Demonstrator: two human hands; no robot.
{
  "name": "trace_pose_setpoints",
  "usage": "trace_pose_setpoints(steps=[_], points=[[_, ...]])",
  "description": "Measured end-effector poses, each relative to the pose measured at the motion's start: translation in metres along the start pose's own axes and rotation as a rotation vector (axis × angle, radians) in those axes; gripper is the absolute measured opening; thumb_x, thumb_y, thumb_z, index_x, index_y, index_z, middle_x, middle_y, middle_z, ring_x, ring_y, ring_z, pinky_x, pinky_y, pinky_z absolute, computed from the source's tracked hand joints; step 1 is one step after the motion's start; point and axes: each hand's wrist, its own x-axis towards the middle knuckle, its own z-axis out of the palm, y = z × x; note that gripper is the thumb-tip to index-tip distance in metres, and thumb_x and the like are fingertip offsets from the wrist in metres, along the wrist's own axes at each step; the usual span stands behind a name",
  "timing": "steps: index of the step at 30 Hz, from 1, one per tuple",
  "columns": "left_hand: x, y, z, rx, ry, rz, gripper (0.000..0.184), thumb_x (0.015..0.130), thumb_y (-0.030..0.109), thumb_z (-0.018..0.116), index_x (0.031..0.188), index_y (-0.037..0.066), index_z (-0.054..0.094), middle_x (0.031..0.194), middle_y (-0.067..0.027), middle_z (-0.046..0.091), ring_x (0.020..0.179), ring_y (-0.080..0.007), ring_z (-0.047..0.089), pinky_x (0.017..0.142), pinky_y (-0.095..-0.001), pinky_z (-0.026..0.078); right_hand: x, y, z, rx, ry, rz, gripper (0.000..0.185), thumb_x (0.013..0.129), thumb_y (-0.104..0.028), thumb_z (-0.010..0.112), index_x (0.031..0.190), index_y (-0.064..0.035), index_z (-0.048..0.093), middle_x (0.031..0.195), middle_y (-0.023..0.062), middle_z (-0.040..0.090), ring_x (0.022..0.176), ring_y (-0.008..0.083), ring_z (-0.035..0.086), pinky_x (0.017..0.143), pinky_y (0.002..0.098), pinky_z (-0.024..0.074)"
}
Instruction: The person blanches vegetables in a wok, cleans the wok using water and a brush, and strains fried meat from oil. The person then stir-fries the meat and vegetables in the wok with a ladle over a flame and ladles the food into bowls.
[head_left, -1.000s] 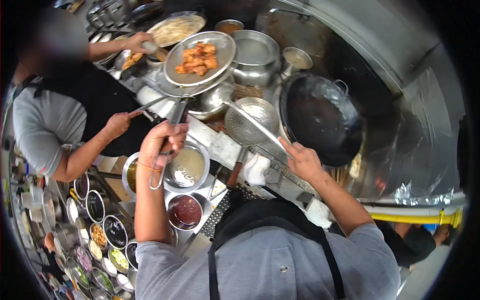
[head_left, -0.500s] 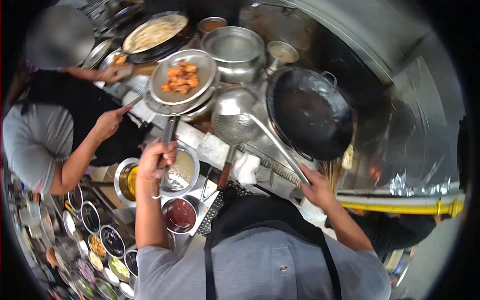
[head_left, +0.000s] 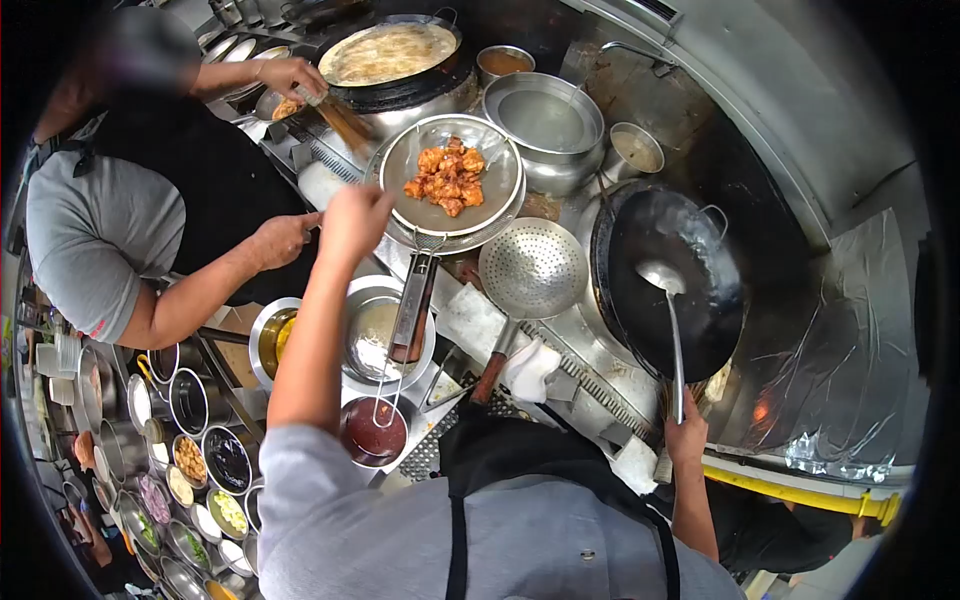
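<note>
At a wok (head_left: pixel 640 320) beside a perforated skimmer (head_left: pixel 533 268), the right hand (head_left: pixel 686 438) clasps a ladle (head_left: pixel 676 330), long axis pointing forward; the left hand (head_left: pixel 355 217) (grip unclear) hovers near a strainer (head_left: pixel 492 205).

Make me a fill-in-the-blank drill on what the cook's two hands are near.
1. The right hand holds a ____ by its long handle.
2. The ____ hand is nearer the orange-brown pieces.
3. In the picture, those pieces lie to the ____ of the black wok.

Missing words: ladle; left; left.
</note>
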Motion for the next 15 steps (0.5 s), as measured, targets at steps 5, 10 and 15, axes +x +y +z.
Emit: trace_pose_setpoints(steps=[5, 10, 15], points=[[0.116, -0.035, 0.093, 0.201, -0.052, -0.103, 0.026, 0.074, 0.027, 0.065, 0.079, 0.002, 0.070, 0.082, -0.0210, 0.066, 0.080, -0.0343, 0.066, 0.076, -0.0414, 0.052, 0.010, 0.012, 0.010, -0.079, 0.030, 0.038, 0.062, 0.071, -0.001, 0.054, 0.132, -0.0104, 0.050, 0.102, 0.0239, 0.064, 0.088, 0.0413, 0.063, 0.078, 0.0487, 0.0504], [0.131, -0.022, 0.095, 0.231, -0.156, -0.213, 0.030, 0.068, 0.032, 0.070, 0.080, 0.004, 0.072, 0.085, -0.0181, 0.068, 0.084, -0.0319, 0.067, 0.080, -0.0383, 0.053, 0.012, 0.020, 0.009, -0.175, 0.003, 0.030, 0.065, 0.072, -0.005, 0.063, 0.134, -0.0094, 0.047, 0.100, 0.0237, 0.064, 0.088, 0.0405, 0.063, 0.079, 0.0474, 0.0502], [0.122, -0.019, 0.076, 0.283, -0.202, -0.089, 0.040, 0.065, 0.030, 0.073, 0.095, 0.003, 0.069, 0.100, -0.0186, 0.067, 0.095, -0.0305, 0.066, 0.084, -0.0387, 0.052, 0.010, 0.038, 0.001, -0.185, 0.003, 0.000, 0.068, 0.072, -0.010, 0.068, 0.135, -0.0088, 0.045, 0.100, 0.0249, 0.062, 0.090, 0.0411, 0.062, 0.081, 0.0456, 0.0503]])
